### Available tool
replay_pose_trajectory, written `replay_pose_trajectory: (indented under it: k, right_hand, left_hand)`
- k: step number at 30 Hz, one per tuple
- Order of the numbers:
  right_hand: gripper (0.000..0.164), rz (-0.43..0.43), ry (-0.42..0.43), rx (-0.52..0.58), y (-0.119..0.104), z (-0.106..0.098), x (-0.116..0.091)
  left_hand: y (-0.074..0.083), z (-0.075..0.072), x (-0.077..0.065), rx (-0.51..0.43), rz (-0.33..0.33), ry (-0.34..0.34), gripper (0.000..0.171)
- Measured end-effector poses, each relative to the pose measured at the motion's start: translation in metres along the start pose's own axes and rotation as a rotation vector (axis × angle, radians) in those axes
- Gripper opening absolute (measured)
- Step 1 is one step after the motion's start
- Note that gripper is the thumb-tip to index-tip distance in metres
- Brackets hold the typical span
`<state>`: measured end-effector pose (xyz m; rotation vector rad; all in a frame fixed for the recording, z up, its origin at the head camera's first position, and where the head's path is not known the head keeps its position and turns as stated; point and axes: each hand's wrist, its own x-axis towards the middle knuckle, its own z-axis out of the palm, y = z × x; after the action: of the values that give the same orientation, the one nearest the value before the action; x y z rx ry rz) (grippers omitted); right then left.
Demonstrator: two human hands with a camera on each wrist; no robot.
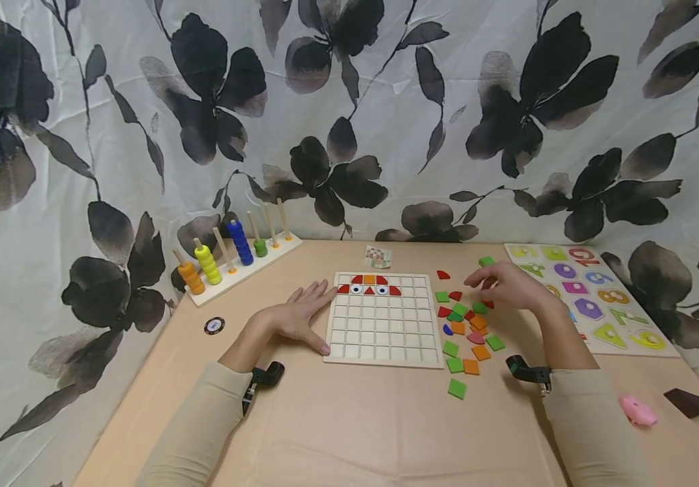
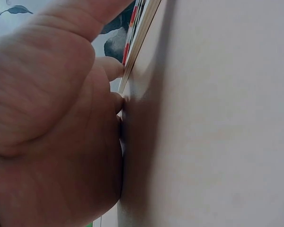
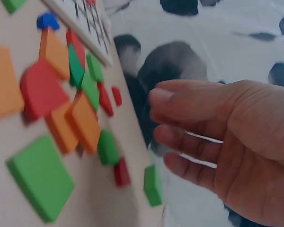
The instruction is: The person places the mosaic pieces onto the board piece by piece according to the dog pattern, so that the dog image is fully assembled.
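A wooden grid board (image 1: 386,338) lies on the table, its upper rows holding several red, orange and eye-marked tiles (image 1: 369,287). My left hand (image 1: 291,316) rests flat at the board's left side, fingers spread, the thumb touching its lower left corner. In the left wrist view the palm (image 2: 52,123) stands beside the board's edge (image 2: 141,42). My right hand (image 1: 510,287) hovers over the far part of the loose coloured tiles (image 1: 471,366) right of the board. In the right wrist view its fingers (image 3: 189,165) are loosely bent, with nothing seen between them.
A pegged stacking toy (image 1: 234,274) with coloured rings stands at the back left, near a round black-and-white disc (image 1: 214,326). A small patterned card (image 1: 378,257) lies behind the board. To the right are a number puzzle (image 1: 599,301), a pink object (image 1: 637,410) and a dark flat piece (image 1: 690,403).
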<state>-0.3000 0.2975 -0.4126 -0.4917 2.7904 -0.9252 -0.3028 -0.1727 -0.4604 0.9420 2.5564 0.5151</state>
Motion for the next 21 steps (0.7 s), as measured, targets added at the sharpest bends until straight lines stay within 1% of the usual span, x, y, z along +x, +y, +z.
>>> replay_pose_trajectory:
  k: [2,4,10,18,21]
  right_hand:
    - [0.027,0.022,-0.044,0.004,0.009,0.0,-0.001]
    - [0.025,0.038,-0.067,0.005,0.016,0.002,-0.002]
    - [0.022,0.02,-0.117,0.0,0.031,0.007,-0.003]
    - [0.021,0.0,-0.157,0.02,0.031,0.011,0.0]
    - [0.018,-0.012,-0.153,0.012,0.028,0.01,0.0]
  left_hand:
    - [0.0,0.0,0.0,-0.002,0.002,0.0,0.13]
    - [0.001,0.0,0.0,-0.002,0.001,-0.001,0.13]
    - [0.001,0.001,0.001,0.003,0.001,0.0,0.13]
    - [0.0,0.001,0.001,0.0,-0.002,0.008,0.131]
    - [-0.001,0.002,0.001,0.008,-0.003,0.009,0.13]
